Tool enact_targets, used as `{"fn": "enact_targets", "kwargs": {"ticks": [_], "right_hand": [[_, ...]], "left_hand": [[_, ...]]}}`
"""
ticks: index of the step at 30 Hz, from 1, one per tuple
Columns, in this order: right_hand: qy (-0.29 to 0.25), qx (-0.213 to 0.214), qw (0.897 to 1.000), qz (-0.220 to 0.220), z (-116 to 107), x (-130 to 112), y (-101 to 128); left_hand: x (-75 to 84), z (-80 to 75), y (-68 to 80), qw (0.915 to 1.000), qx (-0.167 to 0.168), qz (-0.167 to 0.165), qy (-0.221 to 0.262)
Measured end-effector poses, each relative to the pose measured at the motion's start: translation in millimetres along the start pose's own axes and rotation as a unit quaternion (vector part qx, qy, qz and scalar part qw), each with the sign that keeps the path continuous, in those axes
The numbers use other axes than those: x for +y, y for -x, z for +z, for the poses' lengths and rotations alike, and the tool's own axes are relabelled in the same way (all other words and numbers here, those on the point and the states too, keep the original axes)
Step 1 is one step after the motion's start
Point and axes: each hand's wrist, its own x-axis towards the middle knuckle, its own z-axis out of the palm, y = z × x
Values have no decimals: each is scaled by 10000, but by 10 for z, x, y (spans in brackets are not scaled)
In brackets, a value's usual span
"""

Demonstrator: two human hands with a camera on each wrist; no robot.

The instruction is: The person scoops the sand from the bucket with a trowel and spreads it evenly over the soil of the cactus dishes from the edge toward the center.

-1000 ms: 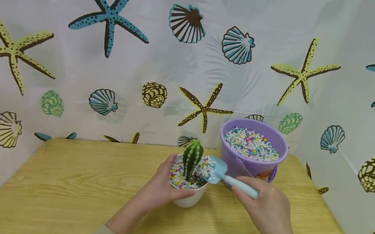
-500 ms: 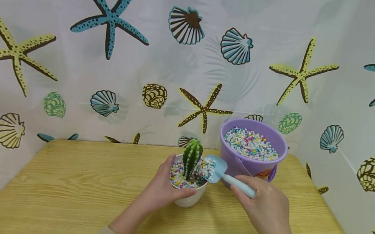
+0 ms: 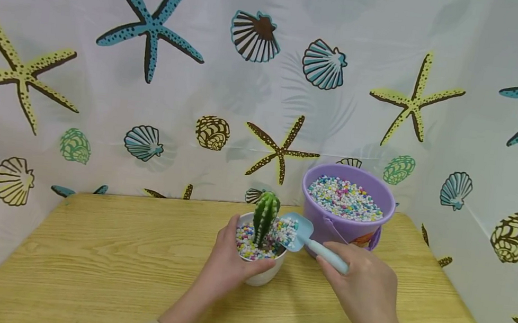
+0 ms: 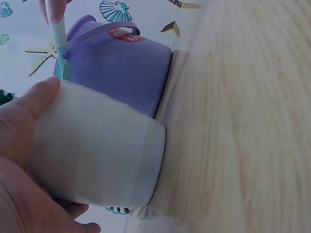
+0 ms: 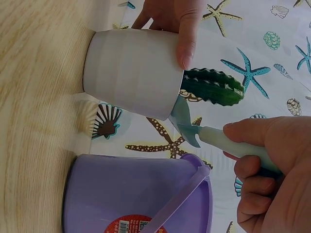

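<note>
A green cactus (image 3: 265, 218) stands in a white pot (image 5: 131, 73), with multicoloured pellets (image 3: 246, 242) around its base. My left hand (image 3: 228, 262) holds the pot from the left, its thumb across the near side and fingers round the far side. My right hand (image 3: 363, 280) grips the handle of a light blue toy shovel (image 3: 329, 255). The shovel's blade tilts down over the pot's right rim, and pellets lie on it close beside the cactus. In the right wrist view the blade sits right at the rim.
Just right of the pot stands a purple bucket (image 3: 315, 213), holding many similar pellets, its handle hanging down in front. Both stand on a wooden table (image 3: 133, 254). A curtain (image 3: 175, 98) printed with starfish and shells rises behind the table and along its sides.
The shovel has tilted slightly at the pot's rim, and fewer pellets show on its blade. My left hand keeps its hold on the pot.
</note>
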Motion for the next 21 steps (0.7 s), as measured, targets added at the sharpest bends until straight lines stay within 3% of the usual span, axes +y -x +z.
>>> {"fn": "enact_targets", "kwargs": {"ticks": [8,17,21], "right_hand": [[139,49,9999,-82,-5,-28,11],[205,202,9992,-267,2,-22,17],[258,236,9989,-301,-1,-24,19]], "left_hand": [[19,46,40,9999,104,-109,62],[-78,-244,-69,9911,-835,-380,960],[-142,-317,-134,9866,-1169,-467,1036]]}}
